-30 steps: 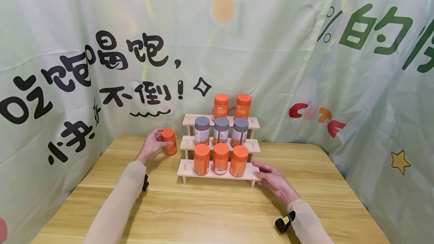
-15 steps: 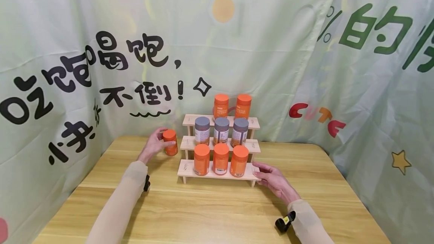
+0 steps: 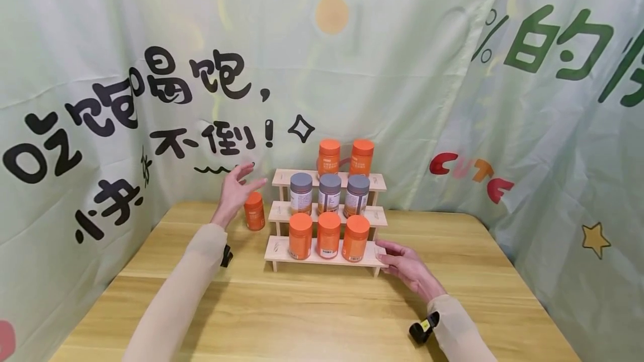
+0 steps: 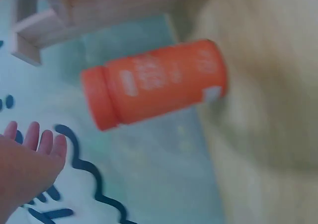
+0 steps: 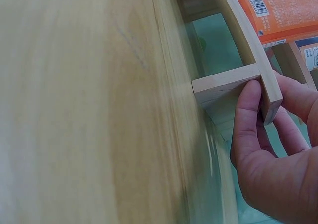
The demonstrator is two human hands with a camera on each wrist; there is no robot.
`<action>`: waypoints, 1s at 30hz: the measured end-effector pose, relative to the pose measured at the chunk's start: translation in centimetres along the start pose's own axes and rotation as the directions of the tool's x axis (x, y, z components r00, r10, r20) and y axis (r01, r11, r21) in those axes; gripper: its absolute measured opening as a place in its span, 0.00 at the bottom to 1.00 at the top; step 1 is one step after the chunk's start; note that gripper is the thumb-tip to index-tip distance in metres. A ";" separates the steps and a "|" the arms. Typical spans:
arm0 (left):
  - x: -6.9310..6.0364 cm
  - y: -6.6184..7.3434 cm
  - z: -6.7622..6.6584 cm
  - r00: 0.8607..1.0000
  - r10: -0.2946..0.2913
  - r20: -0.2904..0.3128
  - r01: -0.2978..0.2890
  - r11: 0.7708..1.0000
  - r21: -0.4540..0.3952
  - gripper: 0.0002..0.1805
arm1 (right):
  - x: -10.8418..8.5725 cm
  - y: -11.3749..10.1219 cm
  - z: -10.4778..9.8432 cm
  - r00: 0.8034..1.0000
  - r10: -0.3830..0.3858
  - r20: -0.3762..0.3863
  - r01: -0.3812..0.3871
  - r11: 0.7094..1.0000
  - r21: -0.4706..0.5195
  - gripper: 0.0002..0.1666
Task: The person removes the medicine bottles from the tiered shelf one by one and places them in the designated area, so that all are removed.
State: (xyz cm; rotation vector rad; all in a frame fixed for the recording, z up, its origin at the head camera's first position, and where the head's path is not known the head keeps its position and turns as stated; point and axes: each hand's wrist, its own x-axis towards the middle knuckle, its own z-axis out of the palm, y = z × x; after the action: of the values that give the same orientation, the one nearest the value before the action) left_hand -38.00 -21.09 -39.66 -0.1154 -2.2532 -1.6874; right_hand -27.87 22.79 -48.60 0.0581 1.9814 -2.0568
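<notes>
Backdrop (image 3: 392,99) reads "CUTE", "不倒!"; orange jar (image 3: 255,215), print blurred up close, upright on counter (image 3: 312,312) left of three-tier wooden rack (image 3: 276,247); left hand (image 3: 233,194) clear of jar, fingers extended; right hand (image 3: 406,267) pinching rack's lower right end.

This looks like a small curtained-off booth, arranged like a shop display: pale green printed cloth (image 3: 402,94) hangs around a wood-grain table (image 3: 302,317), where a tiered wooden stand (image 3: 276,247) bears rows of orange-capped jars (image 3: 328,239) and grey-capped jars (image 3: 329,197).
</notes>
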 end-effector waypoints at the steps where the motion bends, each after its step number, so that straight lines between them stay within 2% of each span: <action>1: 0.1 0.5 0.2 1.000 0.014 -0.007 -0.014 1.000 -0.007 0.43 | 0.0 0.0 0.0 1.000 -0.006 0.001 0.006 1.000 -0.004 0.35; 6: 0.6 2.8 1.4 0.996 0.090 -0.007 -0.090 0.995 -0.030 0.38 | 0.1 0.1 0.0 1.000 0.006 -0.004 -0.006 1.000 -0.013 0.35; 11: 1.2 5.4 2.9 0.990 0.128 0.062 -0.125 0.991 -0.041 0.38 | 0.2 0.3 -0.1 1.000 0.010 -0.008 -0.011 1.000 -0.010 0.35; 15: 1.6 7.3 4.0 0.982 0.067 0.174 -0.060 0.997 -0.043 0.39 | 0.3 0.3 -0.1 1.000 0.003 -0.011 -0.003 1.000 -0.012 0.35; 18: 1.7 8.4 4.7 0.965 -0.017 0.260 0.028 0.999 -0.039 0.41 | 0.3 0.2 -0.1 1.000 -0.002 -0.003 0.002 1.000 -0.023 0.35; 20: 1.8 9.0 5.0 0.952 -0.072 0.297 0.083 0.996 -0.023 0.41 | 0.3 0.2 0.0 1.000 0.002 -0.013 -0.002 1.000 -0.018 0.35; 23: 1.9 9.5 5.3 0.938 -0.129 0.322 0.132 0.991 0.012 0.41 | 0.3 0.2 0.0 1.000 0.007 -0.015 -0.007 1.000 -0.018 0.34; 26: 2.2 9.8 5.7 0.934 -0.131 0.333 0.131 0.991 0.021 0.41 | 0.4 0.3 -0.1 1.000 0.004 -0.021 -0.005 1.000 -0.019 0.34; 30: 2.5 10.4 6.6 0.930 -0.090 0.355 0.099 0.995 -0.008 0.40 | 0.4 0.3 -0.2 1.000 0.000 -0.019 -0.001 1.000 -0.027 0.34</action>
State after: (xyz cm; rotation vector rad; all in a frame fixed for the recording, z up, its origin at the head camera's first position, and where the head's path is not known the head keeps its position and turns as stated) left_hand -39.07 -12.11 -30.99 -0.3492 -2.5301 -1.8721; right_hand -28.19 22.94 -49.03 0.0726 2.0199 -2.0357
